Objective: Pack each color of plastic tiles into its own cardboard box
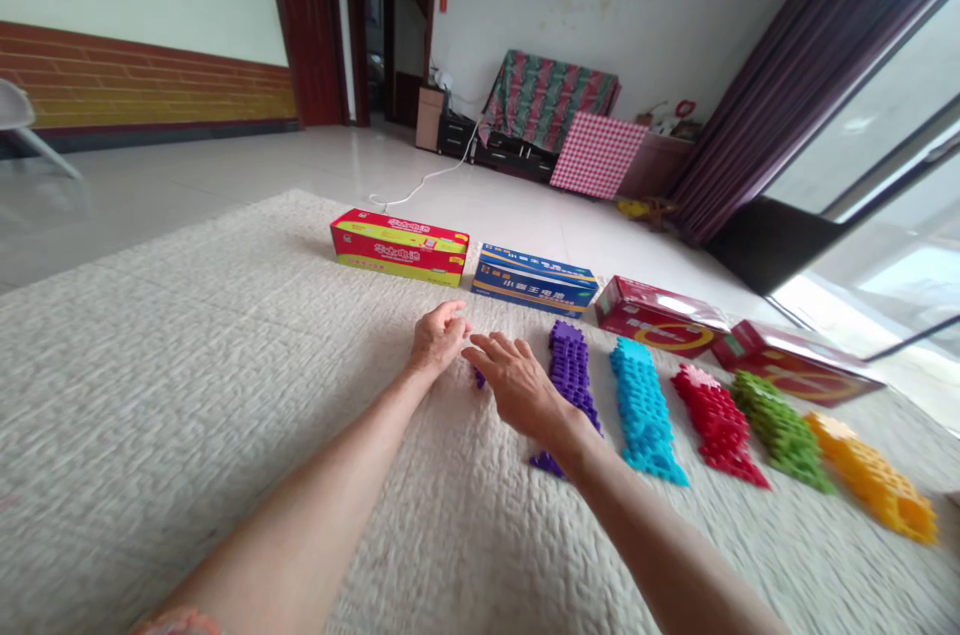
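My left hand (441, 340) is just above the quilted cover, its fingers bent together; whatever they hold, if anything, is too small to make out. Close beside it, my right hand (517, 380) has its fingers stretched toward the left fingertips. Beneath the right fingers a small purple plastic piece (480, 378) shows, partly hidden; no grip on it is visible. To the right of that hand lies a row of purple interlocking pieces (571, 365), with a loose purple piece (547, 464) near my right wrist.
Rows of blue (643, 410), red (720, 420), green (784, 430) and yellow pieces (874, 475) lie farther right. Behind stand a red-yellow battery box (401, 250), a blue battery box (534, 280) and two dark red boxes (660, 315). The quilted cover (225, 345) spreads underneath.
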Demonstrator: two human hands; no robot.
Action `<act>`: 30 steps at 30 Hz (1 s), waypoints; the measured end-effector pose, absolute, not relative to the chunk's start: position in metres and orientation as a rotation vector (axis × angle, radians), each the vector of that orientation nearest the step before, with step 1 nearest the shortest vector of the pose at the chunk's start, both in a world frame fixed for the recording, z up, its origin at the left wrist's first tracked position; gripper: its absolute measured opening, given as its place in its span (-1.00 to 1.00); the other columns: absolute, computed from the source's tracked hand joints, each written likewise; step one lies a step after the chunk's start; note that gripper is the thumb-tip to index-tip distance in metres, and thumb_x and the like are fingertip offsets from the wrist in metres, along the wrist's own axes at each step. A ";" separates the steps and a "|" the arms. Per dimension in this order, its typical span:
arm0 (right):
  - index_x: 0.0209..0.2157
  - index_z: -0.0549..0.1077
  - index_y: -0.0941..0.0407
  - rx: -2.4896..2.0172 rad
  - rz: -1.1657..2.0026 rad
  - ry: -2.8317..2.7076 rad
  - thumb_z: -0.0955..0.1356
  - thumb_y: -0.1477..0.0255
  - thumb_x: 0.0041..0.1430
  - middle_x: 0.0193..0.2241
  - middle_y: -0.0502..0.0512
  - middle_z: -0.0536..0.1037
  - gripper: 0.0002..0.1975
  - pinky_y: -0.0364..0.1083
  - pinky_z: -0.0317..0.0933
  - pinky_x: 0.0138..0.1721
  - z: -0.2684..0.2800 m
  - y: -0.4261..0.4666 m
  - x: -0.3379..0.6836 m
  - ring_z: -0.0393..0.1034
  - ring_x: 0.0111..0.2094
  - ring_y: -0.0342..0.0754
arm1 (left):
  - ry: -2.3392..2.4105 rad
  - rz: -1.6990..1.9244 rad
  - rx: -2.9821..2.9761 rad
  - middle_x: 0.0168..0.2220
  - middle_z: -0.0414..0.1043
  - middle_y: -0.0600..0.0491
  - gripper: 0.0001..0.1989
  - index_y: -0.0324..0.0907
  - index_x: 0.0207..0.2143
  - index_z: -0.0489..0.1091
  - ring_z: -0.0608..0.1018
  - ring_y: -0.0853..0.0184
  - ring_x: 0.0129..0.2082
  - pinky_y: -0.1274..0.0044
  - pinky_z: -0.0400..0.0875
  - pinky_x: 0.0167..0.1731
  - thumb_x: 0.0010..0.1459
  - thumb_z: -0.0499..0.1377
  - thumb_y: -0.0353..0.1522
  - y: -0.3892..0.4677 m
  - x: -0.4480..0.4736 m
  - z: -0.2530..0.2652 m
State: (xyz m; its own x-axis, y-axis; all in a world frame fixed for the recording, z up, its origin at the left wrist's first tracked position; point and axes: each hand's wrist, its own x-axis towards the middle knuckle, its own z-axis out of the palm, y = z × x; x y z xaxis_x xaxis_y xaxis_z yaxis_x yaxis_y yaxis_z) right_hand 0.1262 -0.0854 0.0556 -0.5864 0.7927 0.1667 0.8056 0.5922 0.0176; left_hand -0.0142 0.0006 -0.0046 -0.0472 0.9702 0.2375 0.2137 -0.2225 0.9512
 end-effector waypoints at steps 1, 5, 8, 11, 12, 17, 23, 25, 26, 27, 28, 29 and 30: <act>-0.04 0.36 0.08 -1.348 -0.118 -2.716 0.22 0.68 0.12 0.02 0.17 0.40 -0.60 0.05 0.12 -0.05 0.055 -0.080 0.127 0.24 0.02 0.05 | 1.300 1.332 1.505 -0.45 0.55 0.03 -0.58 -0.27 -0.06 0.41 0.58 0.36 -0.44 0.57 0.47 -0.34 0.00 0.04 -0.40 0.001 -0.014 -0.005; -0.12 0.41 0.06 -1.417 -0.048 -2.745 0.23 0.67 0.11 -0.17 0.11 0.45 -0.65 -0.05 0.16 -0.13 0.053 -0.073 0.131 0.36 -0.17 -0.05 | 1.295 1.326 1.496 -0.45 0.55 0.02 -0.57 -0.27 -0.05 0.40 0.59 0.34 -0.43 0.56 0.47 -0.35 -0.01 0.05 -0.38 0.002 -0.014 -0.006; -0.10 0.40 0.06 -1.466 -0.057 -2.669 0.25 0.63 0.11 -0.19 0.13 0.43 -0.66 -0.06 0.18 -0.16 0.057 -0.087 0.132 0.36 -0.18 -0.05 | 1.294 1.323 1.497 -0.45 0.55 0.03 -0.57 -0.26 -0.05 0.40 0.59 0.33 -0.42 0.55 0.47 -0.35 -0.01 0.05 -0.36 0.001 -0.014 -0.006; -0.02 0.35 0.07 -1.457 -0.036 -2.536 0.25 0.60 0.13 -0.14 0.15 0.41 -0.63 -0.05 0.22 -0.15 0.067 -0.118 0.134 0.34 -0.15 -0.04 | 1.299 1.313 1.510 -0.44 0.55 0.03 -0.56 -0.26 -0.03 0.39 0.60 0.33 -0.41 0.56 0.47 -0.36 0.00 0.04 -0.36 0.000 -0.014 -0.007; 0.00 0.33 0.08 -1.453 -0.025 -2.478 0.25 0.59 0.14 -0.11 0.16 0.40 -0.62 -0.04 0.22 -0.13 0.069 -0.131 0.137 0.34 -0.14 -0.03 | 1.302 1.306 1.519 -0.43 0.56 0.03 -0.55 -0.26 -0.03 0.38 0.60 0.33 -0.40 0.56 0.47 -0.37 0.01 0.04 -0.36 0.000 -0.015 -0.007; 0.05 0.26 0.14 -1.494 -0.042 -2.153 0.26 0.55 0.15 -0.08 0.20 0.39 -0.60 0.02 0.25 -0.07 0.062 -0.194 0.163 0.31 -0.10 0.02 | 1.365 1.253 1.616 -0.39 0.56 -0.01 -0.56 -0.28 -0.02 0.39 0.60 0.30 -0.37 0.52 0.47 -0.32 0.04 0.02 -0.37 -0.004 -0.015 -0.004; 0.01 0.30 0.15 -1.599 -0.222 -1.884 0.27 0.55 0.12 -0.09 0.23 0.40 -0.62 0.11 0.27 -0.08 0.036 -0.219 0.199 0.32 -0.10 0.08 | 1.386 1.134 1.835 -0.28 0.57 -0.06 -0.71 -0.21 -0.21 0.50 0.59 0.24 -0.23 0.43 0.43 -0.12 0.02 0.09 -0.46 -0.048 0.005 0.019; 0.01 0.31 0.15 -1.598 -0.242 -1.876 0.27 0.55 0.10 -0.09 0.23 0.41 -0.61 0.12 0.26 -0.08 0.032 -0.219 0.200 0.32 -0.09 0.09 | 1.330 1.096 1.904 -0.25 0.57 -0.03 -0.69 -0.18 -0.19 0.50 0.59 0.28 -0.24 0.47 0.44 -0.14 0.03 0.08 -0.49 -0.070 0.017 0.022; 0.01 0.31 0.16 -1.593 -0.241 -1.876 0.27 0.55 0.10 -0.10 0.23 0.42 -0.60 0.11 0.26 -0.08 0.031 -0.218 0.198 0.32 -0.09 0.08 | 1.302 1.081 1.933 -0.24 0.57 -0.01 -0.67 -0.17 -0.16 0.49 0.59 0.30 -0.24 0.49 0.45 -0.16 0.03 0.07 -0.50 -0.080 0.023 0.022; 0.02 0.31 0.16 -1.590 -0.237 -1.873 0.28 0.55 0.09 -0.09 0.23 0.42 -0.59 0.11 0.26 -0.07 0.030 -0.218 0.196 0.32 -0.08 0.08 | 1.281 1.073 1.955 -0.23 0.57 -0.01 -0.66 -0.17 -0.14 0.48 0.59 0.32 -0.24 0.50 0.46 -0.17 0.04 0.06 -0.51 -0.089 0.029 0.021; 0.03 0.31 0.15 -1.585 -0.236 -1.863 0.28 0.56 0.08 -0.07 0.23 0.41 -0.58 0.12 0.26 -0.06 0.029 -0.217 0.193 0.31 -0.06 0.09 | 1.265 1.073 1.973 -0.21 0.56 -0.03 -0.65 -0.19 -0.12 0.46 0.59 0.32 -0.21 0.51 0.46 -0.15 0.05 0.05 -0.51 -0.097 0.033 0.019; 0.04 0.31 0.14 -1.577 -0.236 -1.849 0.29 0.56 0.06 -0.05 0.23 0.40 -0.55 0.13 0.25 -0.04 0.028 -0.217 0.191 0.29 -0.03 0.10 | 1.253 1.078 1.987 -0.19 0.55 -0.05 -0.65 -0.21 -0.11 0.45 0.58 0.32 -0.19 0.50 0.45 -0.14 0.07 0.04 -0.51 -0.103 0.037 0.016; 0.06 0.30 0.13 -1.565 -0.235 -1.834 0.29 0.56 0.04 -0.02 0.24 0.39 -0.52 0.14 0.24 -0.03 0.027 -0.217 0.190 0.28 0.00 0.11 | 1.246 1.087 1.999 -0.17 0.55 -0.07 -0.65 -0.22 -0.09 0.44 0.57 0.32 -0.17 0.50 0.45 -0.12 0.08 0.03 -0.51 -0.108 0.040 0.014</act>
State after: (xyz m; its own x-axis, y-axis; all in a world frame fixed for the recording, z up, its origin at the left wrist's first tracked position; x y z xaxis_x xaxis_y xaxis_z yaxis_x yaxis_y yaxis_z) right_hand 0.1902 -0.2173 0.0267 -0.0211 0.7933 0.6084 0.9210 0.2523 -0.2970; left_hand 0.0396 -0.1078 0.0137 0.2464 0.9043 0.3487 0.4680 -0.4261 0.7742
